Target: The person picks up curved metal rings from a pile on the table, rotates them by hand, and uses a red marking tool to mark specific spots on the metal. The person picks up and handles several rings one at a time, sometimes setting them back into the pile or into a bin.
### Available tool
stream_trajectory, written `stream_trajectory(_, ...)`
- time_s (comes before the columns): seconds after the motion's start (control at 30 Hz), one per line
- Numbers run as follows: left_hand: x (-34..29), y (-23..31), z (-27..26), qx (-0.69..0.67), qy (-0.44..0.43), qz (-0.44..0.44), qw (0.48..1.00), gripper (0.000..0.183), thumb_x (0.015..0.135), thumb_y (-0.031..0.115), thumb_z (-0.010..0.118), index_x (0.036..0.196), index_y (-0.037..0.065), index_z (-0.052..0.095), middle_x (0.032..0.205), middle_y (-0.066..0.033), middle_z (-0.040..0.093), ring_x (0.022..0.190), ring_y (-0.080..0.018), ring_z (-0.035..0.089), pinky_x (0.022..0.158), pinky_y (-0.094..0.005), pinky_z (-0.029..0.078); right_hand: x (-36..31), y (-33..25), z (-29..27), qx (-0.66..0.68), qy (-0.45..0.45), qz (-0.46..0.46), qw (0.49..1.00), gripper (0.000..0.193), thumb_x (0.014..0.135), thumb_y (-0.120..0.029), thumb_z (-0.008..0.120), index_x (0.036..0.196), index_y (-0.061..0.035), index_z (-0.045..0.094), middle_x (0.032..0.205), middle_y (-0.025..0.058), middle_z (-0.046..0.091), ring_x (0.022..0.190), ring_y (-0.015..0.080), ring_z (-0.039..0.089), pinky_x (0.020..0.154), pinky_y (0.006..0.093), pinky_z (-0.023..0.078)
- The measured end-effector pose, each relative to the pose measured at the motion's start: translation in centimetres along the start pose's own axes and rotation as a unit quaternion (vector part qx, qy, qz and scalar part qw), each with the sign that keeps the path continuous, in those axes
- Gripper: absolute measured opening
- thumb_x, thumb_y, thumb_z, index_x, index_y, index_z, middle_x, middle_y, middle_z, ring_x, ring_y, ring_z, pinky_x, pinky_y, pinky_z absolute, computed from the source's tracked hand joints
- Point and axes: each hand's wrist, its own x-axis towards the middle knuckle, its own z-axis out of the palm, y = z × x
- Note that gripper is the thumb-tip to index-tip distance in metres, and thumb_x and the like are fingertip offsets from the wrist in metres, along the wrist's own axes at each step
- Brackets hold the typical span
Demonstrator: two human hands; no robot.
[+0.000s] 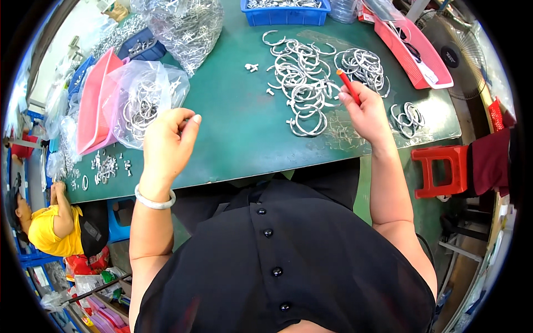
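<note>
My right hand (367, 115) grips a red pen-like stick (348, 86) with an orange end, above the table's right side. Below and beside it lie open metal ring clamps (306, 100) in a long heap, with a second pile of rings (363, 64) just beyond. Over the left part of the table, my left hand (169, 143) has its fingers curled and the thumb against them; whatever they may hold is hidden. Close to that hand is a clear plastic bag (173, 83) with metal rings inside. Small metal bolts (252, 67) sit between the hands, farther off.
Around the green table (233, 133) are a pink basket (97, 105), a bag of screws (191, 28), a blue bin (286, 15), a pink tray (413, 58) and a few rings (408, 118). A red stool (441, 172) and a fan (452, 55) stand right. A co-worker (53, 227) sits left.
</note>
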Motion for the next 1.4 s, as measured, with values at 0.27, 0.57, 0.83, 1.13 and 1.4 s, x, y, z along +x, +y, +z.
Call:
stream_trajectory(0.27,-1.7,0.2,1.5,-0.056,-0.044,-0.036,0.997,0.013,0.075,0.013,0.062,0.078,0.0,0.06,0.063,-0.0089,0.054,0.053,-0.0179,0.051,0.05,-0.0287,0.041,1.7,-1.4,-2.0,-0.205,-0.083,-0.058,0.974,0.009,0.077,-0.01,0.053,0.078,-0.0012,0.055,0.071,0.017,0.057,0.068,0.0342,0.055,0.062,0.0407,0.042)
stream_trajectory(0.57,-3.4,-0.1,2.3,-0.065,-0.061,-0.045,0.995,0.014,0.075,0.014,0.062,0.078,0.001,0.061,0.063,-0.0092,0.054,0.053,-0.019,0.051,0.051,-0.0289,0.041,3.1,-2.0,-3.0,-0.297,-0.155,-0.042,0.941,0.011,0.075,-0.01,0.053,0.079,-0.0023,0.059,0.076,0.0181,0.059,0.076,0.0349,0.056,0.068,0.0417,0.043)
stream_trajectory(0.83,-4.2,-0.3,2.4,-0.076,-0.094,-0.052,0.991,0.013,0.077,0.009,0.061,0.082,-0.003,0.06,0.064,-0.0053,0.055,0.055,-0.0087,0.048,0.051,-0.0223,0.041,4.3,-2.0,-2.5,-0.384,-0.203,-0.042,0.9,0.011,0.075,-0.011,0.053,0.08,-0.0025,0.057,0.076,0.0175,0.058,0.077,0.0341,0.055,0.067,0.0421,0.043)
stream_trajectory(1.13,-4.8,-0.7,2.6,-0.103,-0.079,-0.06,0.99,0.015,0.074,0.014,0.062,0.079,0.0,0.061,0.063,-0.0105,0.054,0.053,-0.0202,0.05,0.05,-0.0297,0.041,5.2,-3.1,-2.6,-0.437,-0.229,-0.057,0.868,0.013,0.07,-0.006,0.05,0.08,-0.004,0.06,0.078,0.016,0.06,0.08,0.0319,0.058,0.07,0.0405,0.046)
stream_trajectory(1.4,-5.4,-0.8,2.9,-0.109,-0.097,-0.07,0.987,0.016,0.075,0.015,0.062,0.08,-0.001,0.061,0.063,-0.0101,0.053,0.052,-0.0201,0.05,0.05,-0.0298,0.041,5.7,-2.8,-2.5,-0.396,-0.307,-0.03,0.865,0.015,0.068,-0.004,0.05,0.08,-0.0019,0.06,0.077,0.0178,0.06,0.078,0.0339,0.057,0.069,0.0409,0.044)
